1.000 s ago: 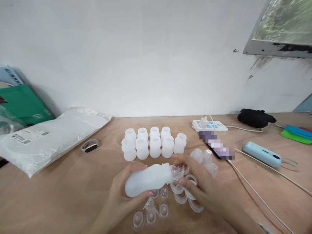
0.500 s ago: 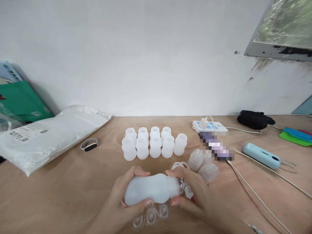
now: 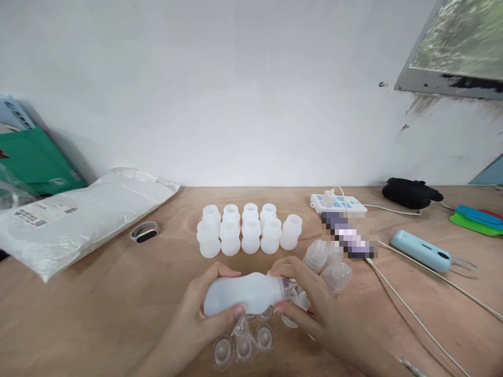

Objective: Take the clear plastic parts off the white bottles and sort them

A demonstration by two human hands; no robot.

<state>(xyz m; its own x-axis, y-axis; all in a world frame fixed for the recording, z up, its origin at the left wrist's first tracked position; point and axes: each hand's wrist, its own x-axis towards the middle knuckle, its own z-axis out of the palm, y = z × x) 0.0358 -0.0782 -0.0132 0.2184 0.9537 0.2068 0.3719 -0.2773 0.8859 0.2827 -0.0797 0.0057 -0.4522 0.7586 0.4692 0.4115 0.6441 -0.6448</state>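
My left hand [image 3: 196,319] is wrapped round the wide end of a frosted white silicone bottle [image 3: 243,293] lying sideways above the table. My right hand [image 3: 310,309] pinches a small clear fitting [image 3: 288,288] at the bottle's neck. Under and in front of the hands lie several clear round caps [image 3: 243,348] and clear rings [image 3: 301,303]. Behind them stand several identical white bottles [image 3: 249,233] in two rows. Three clear dome covers [image 3: 328,264] lie just right of my right hand.
A white plastic bag [image 3: 78,220] lies at the left with a wristband [image 3: 144,232] beside it. At the right are a power strip [image 3: 338,201], a phone [image 3: 349,238] on a cable, a light blue device [image 3: 422,250], a black object [image 3: 411,191] and cables across the wooden table [image 3: 98,314].
My right hand has closed in on the bottle's neck with the clear fitting. Both hands dropped with the bottle, then lifted it slightly again.
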